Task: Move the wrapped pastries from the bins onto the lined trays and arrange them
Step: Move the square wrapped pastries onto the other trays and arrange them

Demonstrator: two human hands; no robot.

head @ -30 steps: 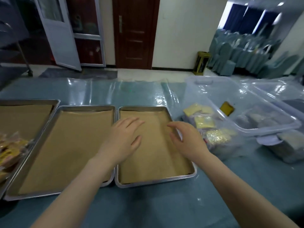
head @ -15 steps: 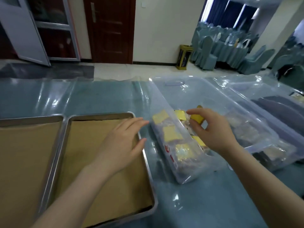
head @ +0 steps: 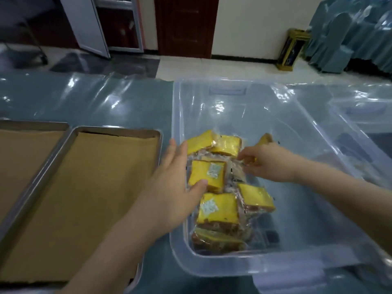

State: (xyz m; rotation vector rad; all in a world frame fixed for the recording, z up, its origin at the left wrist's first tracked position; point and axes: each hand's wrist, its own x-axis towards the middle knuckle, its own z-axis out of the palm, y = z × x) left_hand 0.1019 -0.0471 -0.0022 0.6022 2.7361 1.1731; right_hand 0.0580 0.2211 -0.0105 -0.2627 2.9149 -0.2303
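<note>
Landmark: the clear plastic bin [head: 212,266] stands on the bench [head: 106,98], which has a blue-green cloth under a glossy clear sheet. We place everything else from this bin.
Pastries: the square yellow-topped pastries in clear wrap [head: 218,211] lie in a loose, overlapping heap along the bin's left side. All those we see are inside the bin.
Tray: the metal tray lined with brown paper [head: 84,187] sits just beside the bin's left wall. A second lined tray [head: 21,149] lies beyond it, further from the bin.
Left hand: our left hand [head: 169,187] reaches over the bin's left wall with its fingers [head: 176,153] straight and spread wide. The thumb rests on the near edge of one wrapped piece [head: 206,175], and the hand grips nothing.
Right hand: our right hand [head: 269,162] is down in the middle of the bin, fingers curled toward the heap's far end. We cannot tell whether they pinch a wrapper or only touch it.
Step in hand: we judge this to be the reach into the bin to pick pastries for the tray.
Doing it well: we should take each pack by its body, not the loose film, since the wrap looks slippery. We lift one per hand clear of the wall, then carry it the short way left.
Placing: we would start at the tray corner farthest from the bin and lay packs yellow side up in straight rows, edges just apart.
Risk: dragging a pack may pull its neighbours along or shift the paper liner.
</note>
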